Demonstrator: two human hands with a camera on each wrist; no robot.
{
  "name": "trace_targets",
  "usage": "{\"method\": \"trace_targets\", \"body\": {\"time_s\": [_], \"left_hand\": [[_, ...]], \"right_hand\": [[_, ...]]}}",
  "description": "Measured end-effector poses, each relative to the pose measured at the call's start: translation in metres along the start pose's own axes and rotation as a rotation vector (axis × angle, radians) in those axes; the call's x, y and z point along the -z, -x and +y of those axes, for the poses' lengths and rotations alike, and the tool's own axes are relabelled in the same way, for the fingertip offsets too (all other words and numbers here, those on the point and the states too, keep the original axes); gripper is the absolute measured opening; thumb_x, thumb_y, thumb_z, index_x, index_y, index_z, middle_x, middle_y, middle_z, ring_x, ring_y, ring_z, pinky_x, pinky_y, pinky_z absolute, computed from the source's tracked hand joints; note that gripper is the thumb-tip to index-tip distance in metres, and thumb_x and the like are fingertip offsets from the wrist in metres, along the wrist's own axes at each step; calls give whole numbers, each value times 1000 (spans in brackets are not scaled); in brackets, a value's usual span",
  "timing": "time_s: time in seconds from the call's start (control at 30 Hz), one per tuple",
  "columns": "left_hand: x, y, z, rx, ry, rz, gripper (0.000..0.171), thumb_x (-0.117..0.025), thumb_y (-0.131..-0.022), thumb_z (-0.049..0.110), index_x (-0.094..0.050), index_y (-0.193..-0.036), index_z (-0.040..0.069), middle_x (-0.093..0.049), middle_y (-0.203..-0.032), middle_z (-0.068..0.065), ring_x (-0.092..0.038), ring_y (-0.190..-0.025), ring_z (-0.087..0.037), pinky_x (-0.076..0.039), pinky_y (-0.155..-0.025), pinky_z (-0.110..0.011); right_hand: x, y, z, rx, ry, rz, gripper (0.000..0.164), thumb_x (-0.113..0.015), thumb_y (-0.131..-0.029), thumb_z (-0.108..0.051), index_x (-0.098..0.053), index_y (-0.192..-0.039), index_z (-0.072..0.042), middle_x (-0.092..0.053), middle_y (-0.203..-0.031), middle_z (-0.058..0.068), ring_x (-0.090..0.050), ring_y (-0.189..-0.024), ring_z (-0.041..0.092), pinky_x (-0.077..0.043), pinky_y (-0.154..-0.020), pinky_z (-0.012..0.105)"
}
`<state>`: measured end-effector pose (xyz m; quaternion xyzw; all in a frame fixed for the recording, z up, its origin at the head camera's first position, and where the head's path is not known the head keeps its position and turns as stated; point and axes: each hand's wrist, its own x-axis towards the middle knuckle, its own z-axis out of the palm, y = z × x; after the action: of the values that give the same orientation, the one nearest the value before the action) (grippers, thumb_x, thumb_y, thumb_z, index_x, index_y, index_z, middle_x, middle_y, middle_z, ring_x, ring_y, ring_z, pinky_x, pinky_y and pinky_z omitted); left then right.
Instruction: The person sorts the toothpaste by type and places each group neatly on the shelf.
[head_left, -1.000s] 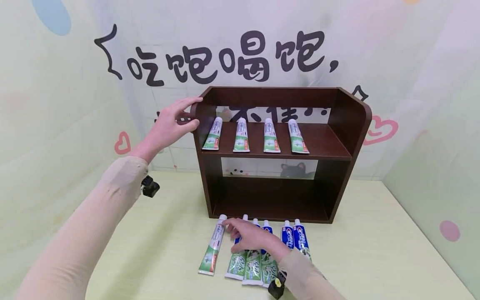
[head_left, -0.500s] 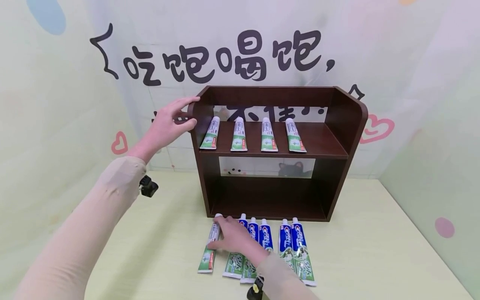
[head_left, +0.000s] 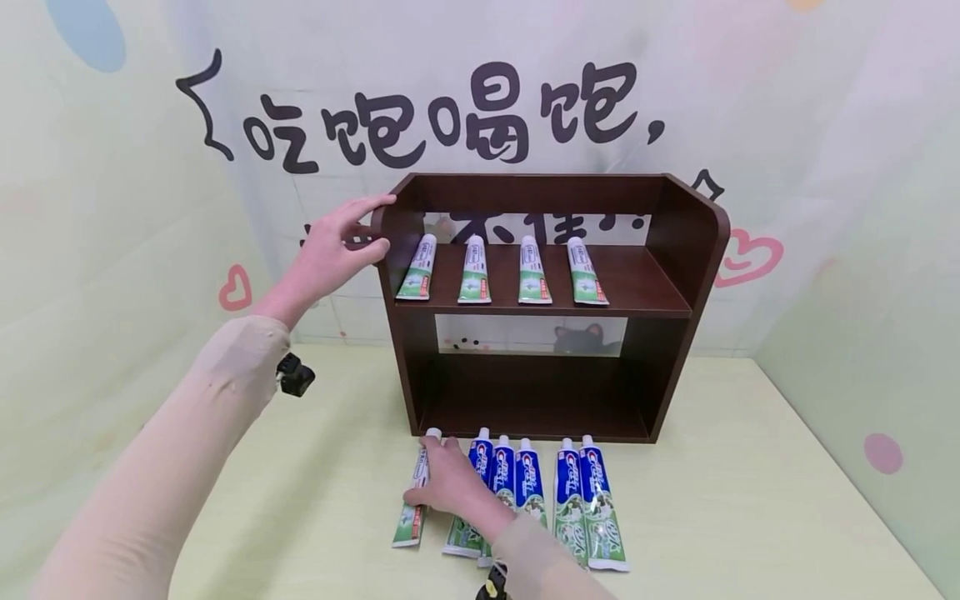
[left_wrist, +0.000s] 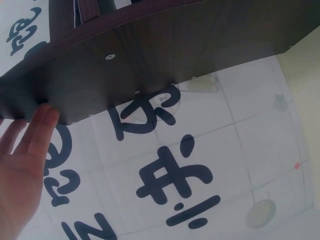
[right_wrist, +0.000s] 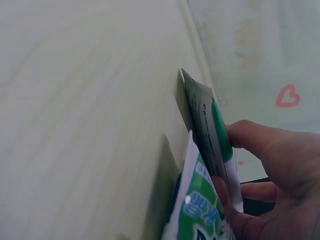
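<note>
Nearest, the right hand pinches the white-and-green toothpaste tube on the table, just left of the Crest tubes, and had best lift it straight, clear of them, while farther off the left hand rests spread fingers against the left side of the dark two-tier rack.

"Crest" shows on the blue tubes, "吃饱喝饱" on the wall, while the white tubes seem illegible.
</note>
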<state>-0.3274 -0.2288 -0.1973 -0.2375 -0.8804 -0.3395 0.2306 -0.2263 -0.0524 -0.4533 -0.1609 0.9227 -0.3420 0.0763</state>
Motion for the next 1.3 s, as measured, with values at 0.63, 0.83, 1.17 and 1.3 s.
{"method": "trace_targets", "body": {"time_s": [0.63, 0.83, 1.17, 1.3], "left_hand": [[4, 0, 2, -1, 1, -7, 55, -61, -94, 19, -48, -146, 30, -46, -152, 2, -65, -114, -27, -50, -81, -9], [4, 3, 0, -2, -4, -8, 55, -61, -94, 18, -48, -147, 27, -48, -151, 0, -66, -112, -28, -49, -81, -8], [3, 2, 0, -10, 10, -8, 55, -62, -93, 17, -49, -146, 27, -48, -150, 0, -66, -112, -29, -49, -80, -7], [2, 1, 2, -6, 1, -21, 55, -62, -94, 18, -48, -147, 27, -47, -151, 0, -66, -113, -29, -50, -81, -9]], "right_hand": [[17, -1, 11, -12, -346, -61, 75, -81, -75, -13, -50, -143, -11, -63, -102, 15, -61, -69, 16, -53, -52, 27], [22, 7, 18, 6, -585, -106, 83, -77, -79, -7, -40, -150, -28, -57, -98, 11, -63, -65, 18, -57, -52, 29], [61, 29, 18, 61, -783, -288, 108, -78, -77, 2, -22, -149, -55, -41, -134, 12, -67, -92, 21, -60, -78, 38], [80, 41, 24, 75, -759, -293, 110, -78, -77, 2, -20, -147, -60, -40, -136, 12, -67, -95, 24, -60, -82, 40]]}}
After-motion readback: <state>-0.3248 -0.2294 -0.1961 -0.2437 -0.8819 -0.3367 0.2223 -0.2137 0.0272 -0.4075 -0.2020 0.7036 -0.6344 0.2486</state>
